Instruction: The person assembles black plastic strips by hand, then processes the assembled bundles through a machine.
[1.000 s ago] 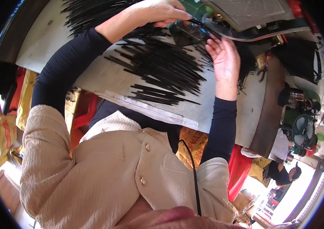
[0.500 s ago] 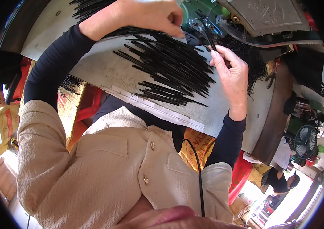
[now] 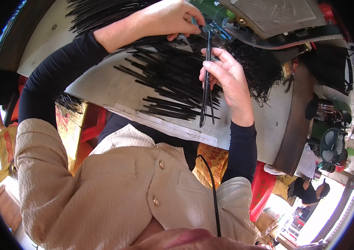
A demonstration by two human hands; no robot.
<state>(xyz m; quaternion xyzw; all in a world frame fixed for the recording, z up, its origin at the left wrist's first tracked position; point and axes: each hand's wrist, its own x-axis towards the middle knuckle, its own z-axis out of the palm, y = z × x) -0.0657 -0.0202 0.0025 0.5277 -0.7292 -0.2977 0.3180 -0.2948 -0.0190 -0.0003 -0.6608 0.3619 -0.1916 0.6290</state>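
Note:
My right hand (image 3: pixel 228 79) pinches a few long black strips (image 3: pixel 205 93) between thumb and fingers. They stand lengthwise away from me, their far ends at the small metal working part (image 3: pixel 213 30) of a green machine (image 3: pixel 207 9). Just left of that part is my left hand (image 3: pixel 176 20), its thumb and fingers drawn together; what lies between them, if anything, is too small to make out. Below both hands a loose pile of thin black strips (image 3: pixel 166 68) covers the middle of the grey worktable (image 3: pixel 95 85).
More black strips (image 3: pixel 102 16) lie at the far left. A tangled heap of thin black pieces (image 3: pixel 260 62) sits right of my right hand. Beyond the table's right edge are pliers (image 3: pixel 287 83) and a small fan (image 3: pixel 332 146). Another person (image 3: pixel 310 190) is far off at right.
My right hand has moved left and nearer, and its strips now stand upright in the picture, with their far ends at the machine. My left hand has shifted right, close to the machine's working part.

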